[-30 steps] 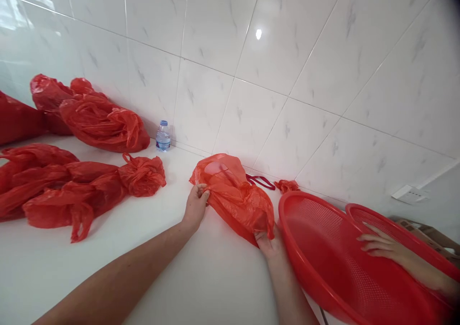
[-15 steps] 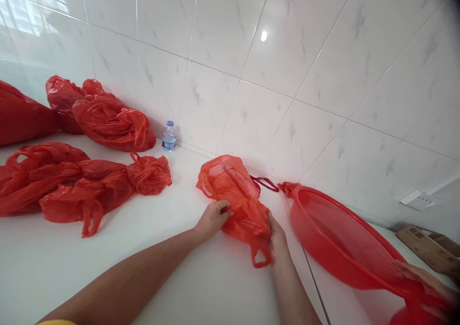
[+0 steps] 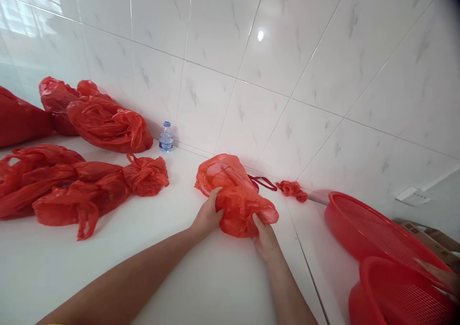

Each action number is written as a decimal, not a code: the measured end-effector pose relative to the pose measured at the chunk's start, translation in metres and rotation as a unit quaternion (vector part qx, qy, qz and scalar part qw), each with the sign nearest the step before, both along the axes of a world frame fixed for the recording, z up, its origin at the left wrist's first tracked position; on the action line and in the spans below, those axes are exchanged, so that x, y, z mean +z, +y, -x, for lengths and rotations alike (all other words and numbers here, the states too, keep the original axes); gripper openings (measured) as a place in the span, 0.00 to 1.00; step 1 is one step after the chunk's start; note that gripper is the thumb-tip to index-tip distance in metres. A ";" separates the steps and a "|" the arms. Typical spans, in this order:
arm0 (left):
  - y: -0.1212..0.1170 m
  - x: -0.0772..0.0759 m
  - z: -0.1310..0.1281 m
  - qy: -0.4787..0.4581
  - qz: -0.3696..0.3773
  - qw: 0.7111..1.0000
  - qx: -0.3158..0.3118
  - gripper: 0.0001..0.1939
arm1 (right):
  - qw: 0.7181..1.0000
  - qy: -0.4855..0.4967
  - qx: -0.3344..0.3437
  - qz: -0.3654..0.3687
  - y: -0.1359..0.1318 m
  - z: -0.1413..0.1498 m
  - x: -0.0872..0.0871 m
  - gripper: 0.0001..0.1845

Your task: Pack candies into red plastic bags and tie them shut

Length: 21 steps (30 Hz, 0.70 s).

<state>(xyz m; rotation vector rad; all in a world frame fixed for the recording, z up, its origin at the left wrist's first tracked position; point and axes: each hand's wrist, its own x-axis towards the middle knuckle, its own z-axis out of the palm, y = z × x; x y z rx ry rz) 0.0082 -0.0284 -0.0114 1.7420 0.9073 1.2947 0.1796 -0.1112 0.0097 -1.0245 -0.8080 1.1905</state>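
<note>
In front of me a thin red plastic bag [image 3: 239,212] is bunched on the white table, its far part spread toward the wall. My left hand [image 3: 206,218] grips the bag's left side, the thumb against the film and the fingers partly behind it. At the lower right edge, my right hand [image 3: 266,241] pinches the film between thumb and fingers. Something pale pink shows through the far part; what it is I cannot make out. A dark red strap [image 3: 265,183] loops out on the table behind the bag.
Several red plastic bags [image 3: 108,123] lie at left, near a small water bottle [image 3: 166,137]. A crumpled red bag [image 3: 293,190] lies by the wall. At right, another person's hand [image 3: 436,273] is at a red mesh basket [image 3: 345,229]; a second basket [image 3: 362,286] stands nearer.
My right hand has shifted slightly left and down on the bag, and the hanging handle loop is out of sight. The baskets at right have moved apart, uncovering the crumpled bag.
</note>
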 end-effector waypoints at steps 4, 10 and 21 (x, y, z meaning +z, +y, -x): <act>-0.012 0.012 0.004 0.160 -0.331 0.927 0.079 0.35 | 0.990 -0.129 -0.018 -0.049 0.008 0.000 -0.006 0.31; -0.023 0.028 0.009 0.263 -0.399 0.878 -0.002 0.37 | 0.954 -0.286 -0.037 -0.086 0.003 0.013 0.000 0.30; 0.011 0.004 0.014 0.058 -0.067 0.994 0.057 0.30 | 0.917 -0.215 -0.333 0.043 0.000 -0.040 -0.008 0.21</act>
